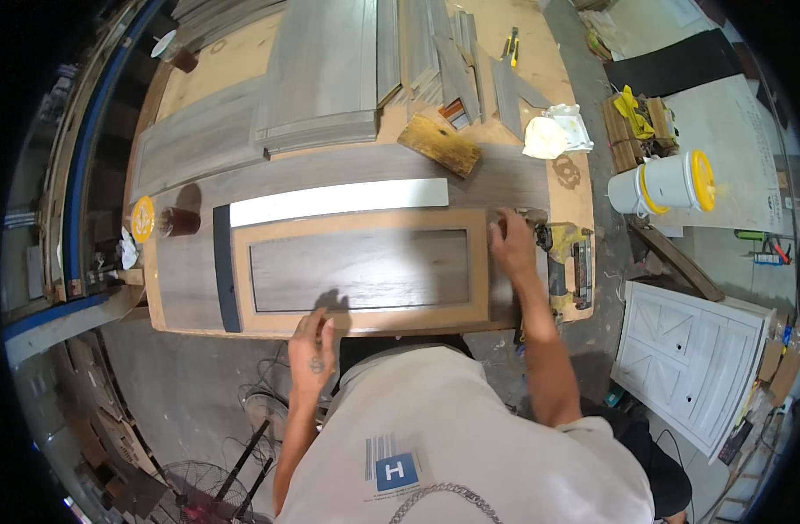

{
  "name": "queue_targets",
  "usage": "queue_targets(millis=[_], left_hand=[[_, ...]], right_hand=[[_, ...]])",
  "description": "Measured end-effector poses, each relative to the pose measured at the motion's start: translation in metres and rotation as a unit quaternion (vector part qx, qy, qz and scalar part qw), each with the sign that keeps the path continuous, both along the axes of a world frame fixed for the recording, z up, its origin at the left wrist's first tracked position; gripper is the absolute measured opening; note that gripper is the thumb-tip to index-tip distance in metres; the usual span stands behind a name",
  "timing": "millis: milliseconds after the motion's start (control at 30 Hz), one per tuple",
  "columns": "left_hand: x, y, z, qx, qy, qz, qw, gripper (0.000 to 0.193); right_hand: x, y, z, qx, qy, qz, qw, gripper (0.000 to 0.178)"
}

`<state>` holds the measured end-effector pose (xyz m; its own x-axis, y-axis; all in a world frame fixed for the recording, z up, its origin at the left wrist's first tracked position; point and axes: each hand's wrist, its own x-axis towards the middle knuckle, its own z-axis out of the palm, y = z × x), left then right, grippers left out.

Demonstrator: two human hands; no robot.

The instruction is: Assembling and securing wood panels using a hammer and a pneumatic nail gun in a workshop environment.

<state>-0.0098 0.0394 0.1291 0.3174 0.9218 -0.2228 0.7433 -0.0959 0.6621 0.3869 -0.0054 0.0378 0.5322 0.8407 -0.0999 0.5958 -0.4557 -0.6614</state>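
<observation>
In front of me on the bench lies a flat wooden frame (365,320), tan with a grey wood-grain panel (365,266) inside it. The fingers of my left hand (315,349) bend over the frame's near rail, with the thumb close beside them. At the frame's right end, my right hand (513,249) curls its fingers onto the edge by the far corner. A white strip (339,202) lies along the far side, and a dark strip (226,266) stands against the left end. Just right of my right hand rests a yellow-and-black nail gun (567,262).
Grey cabinet panels (317,70) are stacked at the back, with loose strips beside them. A wooden block (439,146), a crumpled white cloth (548,135) and a dark drink cup (180,222) are on the bench. White buckets (679,182) and a white cabinet (692,358) stand at right.
</observation>
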Motion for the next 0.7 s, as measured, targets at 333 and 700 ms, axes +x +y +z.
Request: queue_targets(millis=[333, 700], left_hand=[[0.186, 0.084, -0.077, 0.209, 0.026, -0.270, 0.940, 0.067], [0.196, 0.092, -0.125, 0.248, 0.054, -0.302, 0.919, 0.079]], right_hand=[[-0.083, -0.020, 0.006, -0.019, -0.122, -0.083, 0.989, 0.072], [-0.081, -0.007, -0.004, -0.039, -0.078, -0.124, 0.988, 0.075]])
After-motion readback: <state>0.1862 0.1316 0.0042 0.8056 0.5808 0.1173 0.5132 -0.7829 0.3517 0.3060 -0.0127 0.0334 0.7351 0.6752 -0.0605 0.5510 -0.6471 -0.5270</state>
